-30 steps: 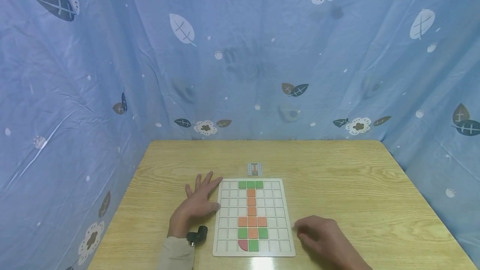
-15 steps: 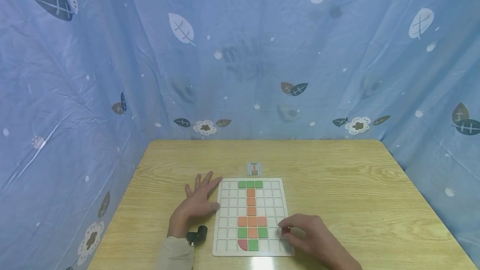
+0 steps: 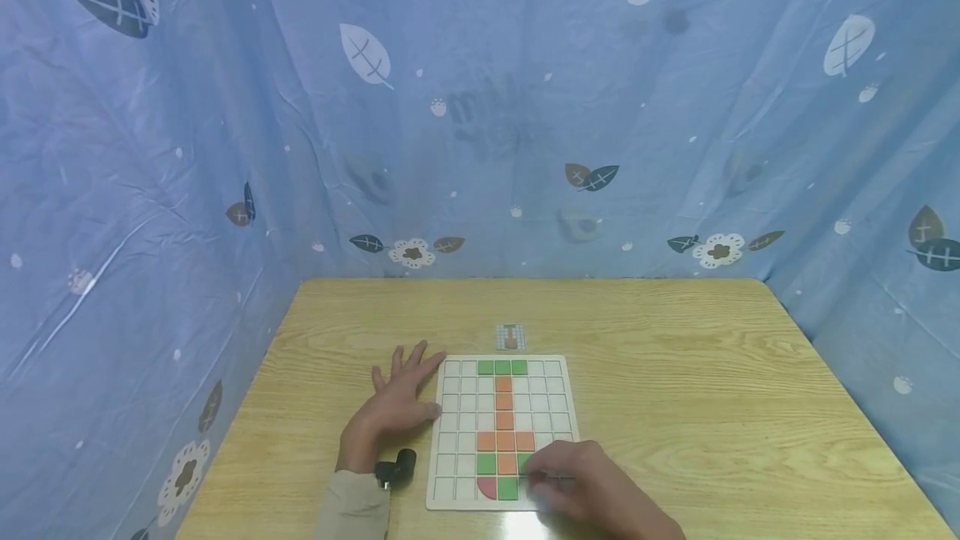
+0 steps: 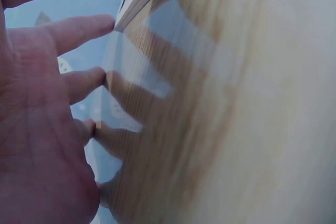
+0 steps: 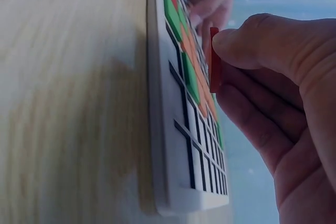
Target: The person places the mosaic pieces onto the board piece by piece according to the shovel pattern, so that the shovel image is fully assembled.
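Note:
A white grid board [image 3: 457,423] lies on the table, its cells partly filled with green, orange and pink-red tiles. Down the middle runs a column of orange tiles [image 3: 504,401]; three green tiles [image 3: 502,367] line the far row. In the near row a quarter-round red tile [image 3: 487,487] sits beside a green one. My left hand [image 3: 397,403] rests at the board's left edge, fingers spread, thumb and index touching it. Between thumb and fingers my right hand [image 3: 581,477] pinches a thin red tile [image 5: 214,60], held above the board's near right part.
Beyond the board lies a small pattern card [image 3: 511,337]. A black device [image 3: 396,468] is at the left wrist. The wooden table [image 3: 675,357] is bordered by a blue patterned curtain [image 3: 480,107] at the back and sides.
My right hand has moved left from beside the board to above its near right cells, carrying the red tile. The left hand has stayed in place.

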Available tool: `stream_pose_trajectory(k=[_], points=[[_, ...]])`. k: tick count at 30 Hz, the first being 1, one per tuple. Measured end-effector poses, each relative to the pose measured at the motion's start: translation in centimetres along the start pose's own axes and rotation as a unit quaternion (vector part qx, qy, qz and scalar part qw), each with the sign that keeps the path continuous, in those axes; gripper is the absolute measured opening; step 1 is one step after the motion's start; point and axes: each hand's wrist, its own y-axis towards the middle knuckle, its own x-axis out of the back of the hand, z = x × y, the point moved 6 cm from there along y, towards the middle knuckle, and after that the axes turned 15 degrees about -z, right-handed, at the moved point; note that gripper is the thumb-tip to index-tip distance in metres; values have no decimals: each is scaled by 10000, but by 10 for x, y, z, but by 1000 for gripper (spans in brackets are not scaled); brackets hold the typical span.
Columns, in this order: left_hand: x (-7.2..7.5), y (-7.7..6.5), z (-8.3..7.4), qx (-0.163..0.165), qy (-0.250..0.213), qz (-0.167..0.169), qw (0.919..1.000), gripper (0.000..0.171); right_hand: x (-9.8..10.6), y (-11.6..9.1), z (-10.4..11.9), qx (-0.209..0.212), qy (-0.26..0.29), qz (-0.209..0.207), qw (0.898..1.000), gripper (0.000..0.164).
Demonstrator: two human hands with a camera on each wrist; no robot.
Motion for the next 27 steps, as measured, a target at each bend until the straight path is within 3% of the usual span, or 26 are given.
stream_pose_trajectory(k=[4, 11, 27], points=[[0, 0, 0, 4, -3, 8, 10000, 91, -7, 0, 1, -43, 68, 139, 9999, 31], [0, 1, 0, -9, -17, 12, 10000, 92, -13, -3, -1, -676, -20, 627, 9957, 23], [0, 0, -2, 5, 12, -17, 10000, 91, -18, -3, -1, -432, -625, 328, 9966, 32]])
